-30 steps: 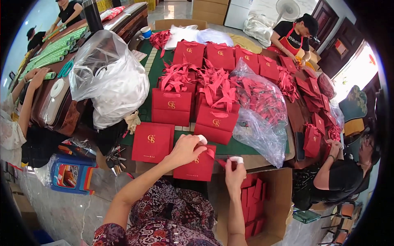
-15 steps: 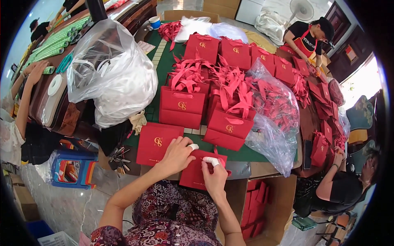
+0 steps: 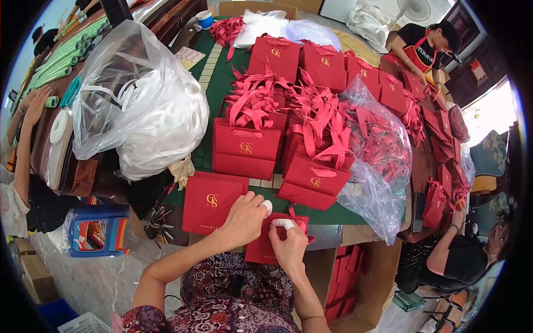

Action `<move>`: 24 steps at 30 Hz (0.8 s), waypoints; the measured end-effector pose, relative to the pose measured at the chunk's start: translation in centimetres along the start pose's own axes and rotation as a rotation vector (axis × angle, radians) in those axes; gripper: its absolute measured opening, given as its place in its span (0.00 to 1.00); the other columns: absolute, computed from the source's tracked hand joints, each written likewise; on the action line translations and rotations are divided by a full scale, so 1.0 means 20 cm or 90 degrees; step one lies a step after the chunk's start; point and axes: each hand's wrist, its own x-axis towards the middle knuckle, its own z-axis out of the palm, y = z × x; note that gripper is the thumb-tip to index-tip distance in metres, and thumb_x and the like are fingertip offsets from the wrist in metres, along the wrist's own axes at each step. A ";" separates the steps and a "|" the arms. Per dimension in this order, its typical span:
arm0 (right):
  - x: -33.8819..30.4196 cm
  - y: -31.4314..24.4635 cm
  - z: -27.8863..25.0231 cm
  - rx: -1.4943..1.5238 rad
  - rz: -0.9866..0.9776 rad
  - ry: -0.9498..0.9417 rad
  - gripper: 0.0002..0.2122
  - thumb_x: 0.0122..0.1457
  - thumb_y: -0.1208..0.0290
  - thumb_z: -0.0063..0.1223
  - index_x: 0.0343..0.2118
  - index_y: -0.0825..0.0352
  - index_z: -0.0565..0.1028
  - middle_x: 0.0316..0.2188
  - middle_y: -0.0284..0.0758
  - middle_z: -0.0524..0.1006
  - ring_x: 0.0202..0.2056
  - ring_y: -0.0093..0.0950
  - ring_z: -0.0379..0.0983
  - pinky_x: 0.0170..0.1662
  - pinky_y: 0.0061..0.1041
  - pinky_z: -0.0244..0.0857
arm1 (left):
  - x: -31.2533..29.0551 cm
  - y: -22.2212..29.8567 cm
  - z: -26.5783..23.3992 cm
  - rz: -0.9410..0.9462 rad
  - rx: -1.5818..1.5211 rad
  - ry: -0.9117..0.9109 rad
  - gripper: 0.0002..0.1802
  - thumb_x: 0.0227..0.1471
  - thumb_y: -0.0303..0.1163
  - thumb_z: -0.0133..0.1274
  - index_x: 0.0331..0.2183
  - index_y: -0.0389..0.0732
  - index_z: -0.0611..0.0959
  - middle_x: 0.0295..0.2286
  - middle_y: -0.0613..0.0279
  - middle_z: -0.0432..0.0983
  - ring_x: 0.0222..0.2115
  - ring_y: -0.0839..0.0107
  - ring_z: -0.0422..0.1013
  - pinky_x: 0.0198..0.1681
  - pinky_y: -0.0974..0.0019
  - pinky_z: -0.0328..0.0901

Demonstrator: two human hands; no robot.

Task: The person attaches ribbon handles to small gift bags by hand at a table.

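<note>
A flat red paper gift bag (image 3: 260,251) lies at the table's front edge, partly under both hands. My left hand (image 3: 247,219) is closed at its upper left corner, with white tape round one fingertip. My right hand (image 3: 290,247) pinches thumb and forefinger together at the bag's upper part, its forefinger wrapped in white tape. What sits between the fingers of either hand is hidden. A piece of red ribbon (image 3: 311,239) shows beside my right hand. Another flat red bag with a gold emblem (image 3: 208,206) lies to the left, beneath my left wrist.
Finished-looking red bags with ribbon handles (image 3: 246,145) stand in rows ahead. A clear plastic bag of red ribbons (image 3: 383,139) is at right, a bag of white ribbons (image 3: 155,111) at left. Below the table is a carton (image 3: 371,288) holding red bags. Co-workers sit around the table.
The view has shifted slightly. My left hand has moved a little up and right, nearer the right one. My right hand's fingers have drawn closer together at the bag.
</note>
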 end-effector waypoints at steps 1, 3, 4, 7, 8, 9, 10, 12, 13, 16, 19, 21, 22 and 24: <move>0.00 0.00 0.00 0.017 0.015 0.010 0.07 0.50 0.77 0.62 0.33 0.68 0.79 0.30 0.39 0.81 0.31 0.33 0.78 0.37 0.27 0.70 | 0.00 0.01 0.00 0.014 -0.005 0.035 0.06 0.44 0.23 0.53 0.29 0.33 0.79 0.31 0.54 0.71 0.37 0.56 0.66 0.40 0.56 0.62; 0.01 -0.02 0.00 0.018 0.020 0.017 0.07 0.50 0.77 0.62 0.33 0.68 0.79 0.29 0.39 0.81 0.31 0.33 0.79 0.37 0.27 0.70 | -0.01 0.01 0.01 0.029 -0.011 0.069 0.06 0.43 0.23 0.53 0.29 0.33 0.79 0.31 0.54 0.71 0.37 0.56 0.66 0.39 0.56 0.61; 0.01 -0.03 0.00 0.021 0.024 0.023 0.07 0.50 0.77 0.62 0.33 0.68 0.79 0.29 0.39 0.81 0.31 0.33 0.79 0.37 0.27 0.71 | -0.01 0.01 0.02 0.030 -0.009 0.064 0.06 0.43 0.22 0.52 0.29 0.33 0.79 0.31 0.54 0.72 0.37 0.56 0.66 0.39 0.57 0.62; 0.02 -0.04 0.00 0.025 0.046 0.026 0.07 0.49 0.77 0.62 0.32 0.68 0.79 0.28 0.39 0.81 0.29 0.32 0.78 0.36 0.27 0.71 | -0.02 0.00 0.02 0.034 0.003 0.039 0.07 0.42 0.21 0.52 0.29 0.33 0.78 0.31 0.53 0.72 0.37 0.55 0.67 0.39 0.57 0.63; 0.01 -0.04 0.01 0.024 0.045 0.026 0.07 0.49 0.77 0.62 0.32 0.68 0.79 0.28 0.39 0.81 0.29 0.32 0.78 0.36 0.27 0.71 | -0.02 -0.01 0.03 0.037 0.012 0.019 0.08 0.41 0.21 0.52 0.30 0.33 0.77 0.31 0.52 0.73 0.36 0.55 0.69 0.39 0.56 0.64; 0.00 -0.03 0.01 0.021 0.052 0.031 0.06 0.50 0.77 0.62 0.32 0.68 0.79 0.28 0.38 0.81 0.29 0.30 0.78 0.36 0.26 0.70 | -0.03 -0.01 0.04 0.038 0.012 0.021 0.08 0.41 0.21 0.52 0.30 0.33 0.77 0.31 0.52 0.73 0.36 0.55 0.69 0.39 0.56 0.64; 0.00 -0.03 0.02 0.019 0.059 0.036 0.06 0.50 0.76 0.62 0.32 0.68 0.79 0.27 0.38 0.81 0.28 0.29 0.78 0.36 0.26 0.70 | -0.03 -0.02 0.05 0.025 -0.010 0.017 0.08 0.42 0.21 0.51 0.30 0.33 0.76 0.30 0.51 0.74 0.35 0.52 0.71 0.37 0.53 0.65; -0.01 -0.05 0.02 0.045 0.076 0.037 0.06 0.50 0.76 0.61 0.31 0.69 0.79 0.27 0.38 0.81 0.28 0.27 0.78 0.36 0.26 0.70 | -0.04 -0.02 0.06 0.012 -0.031 0.015 0.08 0.42 0.20 0.51 0.30 0.32 0.75 0.29 0.50 0.76 0.33 0.50 0.72 0.36 0.50 0.66; -0.01 -0.05 0.02 0.072 0.094 0.037 0.06 0.50 0.76 0.61 0.31 0.69 0.79 0.26 0.37 0.81 0.28 0.25 0.77 0.35 0.25 0.70 | -0.05 -0.03 0.06 -0.024 -0.049 -0.013 0.07 0.45 0.22 0.50 0.32 0.33 0.75 0.27 0.48 0.76 0.31 0.47 0.73 0.34 0.49 0.67; -0.02 -0.04 0.01 0.089 0.117 0.025 0.06 0.51 0.75 0.61 0.31 0.69 0.79 0.25 0.37 0.81 0.28 0.23 0.76 0.35 0.24 0.69 | -0.05 -0.05 0.05 -0.063 -0.137 -0.028 0.06 0.51 0.24 0.50 0.34 0.33 0.75 0.25 0.46 0.75 0.28 0.45 0.74 0.31 0.50 0.67; -0.02 -0.04 -0.03 0.111 0.077 0.034 0.05 0.50 0.76 0.62 0.31 0.68 0.79 0.25 0.38 0.80 0.26 0.26 0.77 0.32 0.24 0.70 | -0.07 -0.06 0.04 -0.058 -0.246 -0.015 0.05 0.55 0.26 0.49 0.35 0.35 0.74 0.24 0.46 0.75 0.28 0.45 0.74 0.30 0.52 0.66; -0.02 -0.02 -0.05 0.091 0.044 0.024 0.05 0.50 0.76 0.62 0.31 0.68 0.79 0.26 0.38 0.80 0.26 0.26 0.77 0.32 0.24 0.70 | -0.08 -0.05 0.04 -0.051 -0.284 -0.014 0.06 0.55 0.26 0.48 0.35 0.35 0.73 0.24 0.46 0.74 0.29 0.46 0.74 0.30 0.53 0.66; -0.02 -0.02 -0.05 0.069 0.010 0.014 0.05 0.50 0.76 0.62 0.31 0.69 0.79 0.26 0.38 0.80 0.26 0.26 0.77 0.33 0.24 0.70 | -0.08 -0.04 0.05 -0.054 -0.293 0.002 0.05 0.55 0.25 0.49 0.35 0.35 0.73 0.24 0.46 0.74 0.29 0.46 0.74 0.30 0.53 0.66; -0.02 -0.03 -0.07 0.068 0.009 0.007 0.05 0.50 0.76 0.61 0.30 0.69 0.79 0.26 0.38 0.80 0.26 0.27 0.77 0.33 0.25 0.70 | -0.07 -0.03 0.04 -0.056 -0.301 0.018 0.05 0.54 0.24 0.49 0.35 0.35 0.73 0.24 0.46 0.75 0.28 0.47 0.74 0.29 0.54 0.66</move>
